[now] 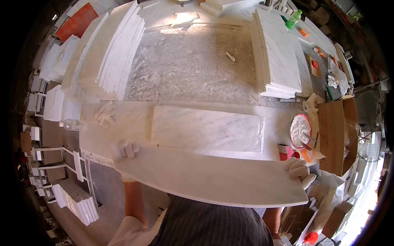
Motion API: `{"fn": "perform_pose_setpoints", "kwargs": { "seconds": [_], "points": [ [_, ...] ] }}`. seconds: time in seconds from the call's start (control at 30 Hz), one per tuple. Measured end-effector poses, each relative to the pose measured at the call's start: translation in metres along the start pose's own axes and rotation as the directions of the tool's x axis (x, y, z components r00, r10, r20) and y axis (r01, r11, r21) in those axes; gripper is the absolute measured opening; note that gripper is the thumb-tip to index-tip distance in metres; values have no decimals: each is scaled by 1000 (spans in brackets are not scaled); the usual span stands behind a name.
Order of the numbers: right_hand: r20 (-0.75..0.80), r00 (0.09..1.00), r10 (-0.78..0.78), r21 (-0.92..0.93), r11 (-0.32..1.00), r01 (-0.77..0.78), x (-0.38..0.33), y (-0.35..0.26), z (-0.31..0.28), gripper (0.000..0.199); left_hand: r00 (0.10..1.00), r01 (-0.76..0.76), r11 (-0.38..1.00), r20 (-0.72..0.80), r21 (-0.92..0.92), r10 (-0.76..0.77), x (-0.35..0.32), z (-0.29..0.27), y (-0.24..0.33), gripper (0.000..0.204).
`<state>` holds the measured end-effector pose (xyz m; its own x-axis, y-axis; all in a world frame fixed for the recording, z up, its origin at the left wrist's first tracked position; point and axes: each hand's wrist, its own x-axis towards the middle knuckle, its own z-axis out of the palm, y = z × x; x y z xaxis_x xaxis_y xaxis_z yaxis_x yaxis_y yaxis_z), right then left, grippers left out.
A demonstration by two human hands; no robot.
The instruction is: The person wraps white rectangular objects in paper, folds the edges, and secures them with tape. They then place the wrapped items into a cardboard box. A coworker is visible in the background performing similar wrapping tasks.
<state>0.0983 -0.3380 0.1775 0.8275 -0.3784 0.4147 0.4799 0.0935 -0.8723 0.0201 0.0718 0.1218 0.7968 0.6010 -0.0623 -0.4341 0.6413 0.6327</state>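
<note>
Both gloved hands grip a long marble slab (213,180) by its ends: left hand (126,149) closed over the left edge, right hand (299,170) over the right. It hangs just before the workbench (123,119). Risk, as judged: dusty gloves slipping, slab striking the bench edge and chipping.

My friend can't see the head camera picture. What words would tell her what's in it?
A person in white gloves holds a long white marble slab by its ends, left hand and right hand, above a workbench where another marble slab lies flat. Stacks of marble tiles stand behind, and a bowl of white powder sits at the right.
</note>
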Motion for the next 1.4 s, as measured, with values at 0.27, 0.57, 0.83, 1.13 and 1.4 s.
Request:
{"fn": "perform_pose_setpoints", "kwargs": {
  "seconds": [0.27, 0.57, 0.83, 1.13, 1.4],
  "points": [
    [225, 917, -330, 166, 940, 298, 25, -15, -22, 53, 786, 559, 597, -138, 576, -603, -24, -57, -8, 52],
    [206, 973, -100, 198, 978, 58, 19, -14, -33, 34, 580, 773, 452, -209, 445, -787, -28, 10, 13, 63],
    [159, 541, 826, 428, 436, -792, -25, 39, -81, 52, 721, 646, 542, -196, 538, -665, -3, -20, 16, 61],
    [148, 514, 845, -741, 439, -508, -30, 100, -72, 34, 817, 476, 432, -204, 766, -539, 16, -37, 3, 57],
    [211, 663, 718, -941, 333, -61, -9, 135, -77, 35, 847, 340, 370, -110, 864, -520, 44, -33, -41, 64]
  ]
}}
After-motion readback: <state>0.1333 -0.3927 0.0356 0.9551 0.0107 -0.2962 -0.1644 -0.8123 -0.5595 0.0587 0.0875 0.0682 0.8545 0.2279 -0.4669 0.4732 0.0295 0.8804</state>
